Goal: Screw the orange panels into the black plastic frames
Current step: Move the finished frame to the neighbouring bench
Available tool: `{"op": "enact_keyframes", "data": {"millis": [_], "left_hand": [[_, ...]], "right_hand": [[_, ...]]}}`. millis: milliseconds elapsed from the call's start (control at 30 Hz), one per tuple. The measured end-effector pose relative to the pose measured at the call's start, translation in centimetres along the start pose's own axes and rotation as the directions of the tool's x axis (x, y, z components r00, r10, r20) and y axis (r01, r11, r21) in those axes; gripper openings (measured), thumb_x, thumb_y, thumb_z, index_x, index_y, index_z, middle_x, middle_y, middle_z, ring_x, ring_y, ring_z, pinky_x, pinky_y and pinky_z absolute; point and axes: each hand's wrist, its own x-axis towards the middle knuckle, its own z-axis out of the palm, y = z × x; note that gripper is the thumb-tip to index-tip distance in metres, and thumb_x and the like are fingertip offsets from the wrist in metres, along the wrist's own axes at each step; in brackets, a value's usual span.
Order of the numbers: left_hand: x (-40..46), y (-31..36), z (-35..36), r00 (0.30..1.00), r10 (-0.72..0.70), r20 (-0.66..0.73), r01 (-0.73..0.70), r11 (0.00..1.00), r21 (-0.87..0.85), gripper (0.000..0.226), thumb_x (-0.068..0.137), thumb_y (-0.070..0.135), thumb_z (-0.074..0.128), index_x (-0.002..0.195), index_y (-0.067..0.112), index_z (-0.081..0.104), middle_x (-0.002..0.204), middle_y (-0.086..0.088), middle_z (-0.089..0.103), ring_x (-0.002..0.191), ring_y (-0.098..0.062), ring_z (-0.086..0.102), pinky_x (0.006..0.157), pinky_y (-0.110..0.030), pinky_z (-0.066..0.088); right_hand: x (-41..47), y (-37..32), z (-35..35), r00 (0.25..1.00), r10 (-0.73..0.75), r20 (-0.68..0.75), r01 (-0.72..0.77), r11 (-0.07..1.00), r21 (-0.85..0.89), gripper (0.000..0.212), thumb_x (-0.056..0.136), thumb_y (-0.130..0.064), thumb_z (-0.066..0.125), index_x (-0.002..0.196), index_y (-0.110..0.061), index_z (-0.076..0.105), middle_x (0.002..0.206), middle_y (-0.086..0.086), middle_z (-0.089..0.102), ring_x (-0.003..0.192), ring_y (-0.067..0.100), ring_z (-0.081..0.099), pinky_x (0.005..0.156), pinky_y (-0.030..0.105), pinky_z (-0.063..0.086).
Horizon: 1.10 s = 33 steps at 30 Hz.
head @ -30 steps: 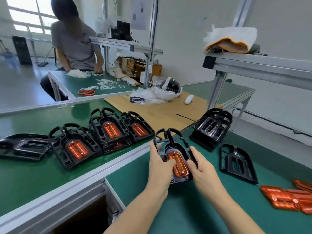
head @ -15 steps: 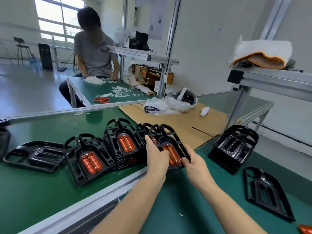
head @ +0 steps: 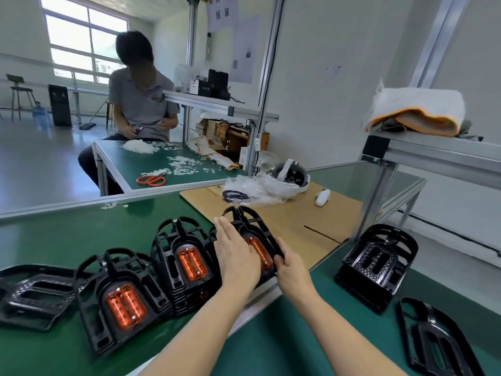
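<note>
Green matting covers the bench (head: 67, 240), which carries everything else. Brown cardboard (head: 292, 218) lies across its far middle, with a white headset (head: 287, 177) in clear plastic wrap on top. At the far table a person (head: 141, 99) in a grey shirt sits by a pile of white bits. On the shelf to the right rests a folded white and orange cloth (head: 414, 112).

Black frames fitted with orange panels stand in a row on the bench: one stack at the left (head: 119, 302), a taller stack (head: 184, 264) beside it. To the right, a stack of bare frames (head: 376, 264) sits well apart, and a single bare frame (head: 439, 340) lies flat near the edge.

Between the hands is the worked frame (head: 254, 234), its orange panel (head: 260, 252) partly showing, set just beside the taller stack. The left hand (head: 235, 253) lies flat on it, fingers straight and together. The right hand (head: 290, 267) pinches the frame's right rim, fingers curled round the edge.
</note>
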Motion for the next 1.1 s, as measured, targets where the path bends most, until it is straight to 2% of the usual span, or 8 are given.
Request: {"op": "enact_keyframes", "data": {"millis": [133,200,300,433,533,633,933,1100], "left_hand": [[1.4,-0.6,0.0,1.0,-0.005,0.018,0.001,0.971,0.237,0.079,0.098,0.021,0.041,0.146,0.002,-0.018,0.157,-0.014,-0.018,0.147,-0.023,-0.009,0.118,-0.036,-0.005],[1.9,-1.3,0.0,0.999,0.003,0.038,-0.016,0.944,0.329,0.082,0.097,0.031,0.042,0.147,0.003,-0.015,0.158,-0.014,-0.014,0.147,-0.024,-0.003,0.118,-0.038,-0.004],[2.1,-2.2,0.0,0.998,0.032,0.052,-0.052,0.891,0.451,0.085,0.096,0.043,0.041,0.148,0.005,-0.014,0.159,-0.011,-0.013,0.147,-0.024,-0.002,0.117,-0.044,-0.005],[2.1,-3.4,0.3,0.995,0.059,0.081,-0.096,0.793,0.601,0.083,0.096,0.05,0.035,0.149,0.007,-0.012,0.158,-0.009,-0.017,0.147,-0.026,-0.008,0.115,-0.052,-0.008],[2.3,-4.1,0.3,0.991,0.072,0.115,-0.132,0.714,0.687,0.08,0.096,0.054,0.029,0.15,0.006,-0.003,0.159,-0.011,-0.012,0.146,-0.028,-0.01,0.113,-0.055,-0.01],[2.2,-4.5,0.3,0.988,0.1,0.119,-0.156,0.67,0.725,0.081,0.095,0.057,0.026,0.151,0.005,-0.001,0.159,-0.012,-0.01,0.146,-0.029,-0.011,0.112,-0.057,-0.012],[1.7,-4.7,0.4,0.985,0.146,0.094,-0.169,0.67,0.723,0.084,0.094,0.061,0.023,0.15,0.006,-0.004,0.159,-0.011,-0.014,0.146,-0.029,-0.011,0.112,-0.058,-0.008],[1.6,-4.6,0.3,0.984,0.134,0.118,-0.177,0.647,0.741,0.083,0.094,0.062,0.021,0.15,0.006,-0.003,0.159,-0.011,-0.01,0.146,-0.03,-0.011,0.112,-0.059,-0.009]], "right_hand": [[1.3,0.2,1.1,1.0,-0.012,-0.004,0.012,1.0,-0.006,0.05,0.097,0.006,0.035,0.135,-0.024,0.047,0.111,-0.008,0.056,0.099,0.007,0.051,0.071,-0.003,0.033],[1.6,0.6,1.5,1.0,-0.003,-0.014,0.003,1.0,0.001,0.05,0.096,0.007,0.035,0.127,-0.03,0.048,0.107,-0.007,0.058,0.092,0.007,0.054,0.071,0.0,0.037],[2.0,1.0,2.1,1.0,0.008,-0.018,-0.008,1.0,0.0,0.049,0.095,0.009,0.036,0.126,-0.025,0.052,0.108,-0.001,0.061,0.099,0.016,0.058,0.074,0.008,0.04],[2.4,0.6,3.0,1.0,0.006,0.013,-0.006,0.999,-0.052,0.045,0.096,0.006,0.037,0.122,-0.03,0.049,0.103,-0.007,0.053,0.094,0.011,0.052,0.069,-0.002,0.033],[2.5,0.4,3.4,0.996,0.011,0.085,0.005,0.982,-0.186,0.041,0.094,-0.004,0.042,0.13,-0.023,0.049,0.103,-0.003,0.059,0.098,0.023,0.057,0.083,0.024,0.043],[2.5,0.2,3.3,0.994,0.011,0.108,0.023,0.952,-0.304,0.045,0.09,-0.006,0.044,0.132,-0.019,0.046,0.117,0.009,0.062,0.105,0.029,0.056,0.088,0.036,0.044],[1.9,0.5,3.2,0.992,0.047,0.12,-0.014,0.965,-0.263,0.061,0.093,0.0,0.04,0.148,-0.021,0.028,0.137,0.01,0.049,0.118,0.028,0.049,0.093,0.033,0.042],[1.8,0.6,2.7,0.988,0.074,0.137,-0.028,0.95,-0.313,0.063,0.097,-0.003,0.037,0.154,-0.018,0.016,0.151,0.01,0.036,0.133,0.029,0.039,0.108,0.036,0.034]]}}
